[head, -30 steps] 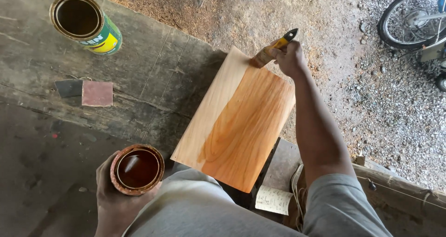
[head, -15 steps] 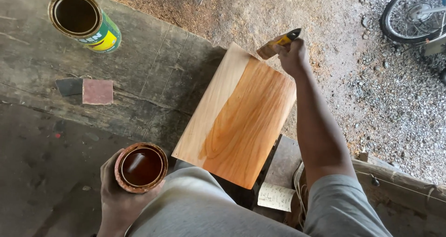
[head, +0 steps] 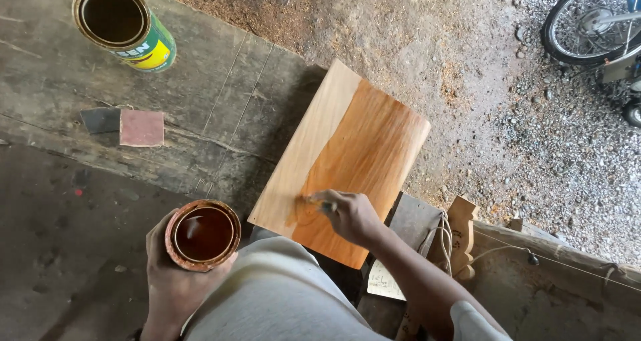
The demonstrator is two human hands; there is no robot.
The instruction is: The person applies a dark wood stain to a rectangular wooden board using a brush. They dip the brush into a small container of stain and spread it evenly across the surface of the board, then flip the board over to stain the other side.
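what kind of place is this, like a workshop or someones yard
Most likely a rough open-sided woodworking shed. Sawdust covers the dirt floor, a half-stained wooden board lies across a worn plank bench, an open tin can stands nearby, and a bicycle wheel shows on gravel outside.

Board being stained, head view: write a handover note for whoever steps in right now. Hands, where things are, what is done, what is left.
Left hand: holds a small round tin of dark stain, upright, beside the knee.
Right hand: grips a brush, bristles down on the near end of the board.
Around: large open can at far left; two sanding pads on the slab nearer in.
Done: the board's right part is coated orange-brown, from far edge to near edge.
Left: the pale strip along the board's left side is bare wood.
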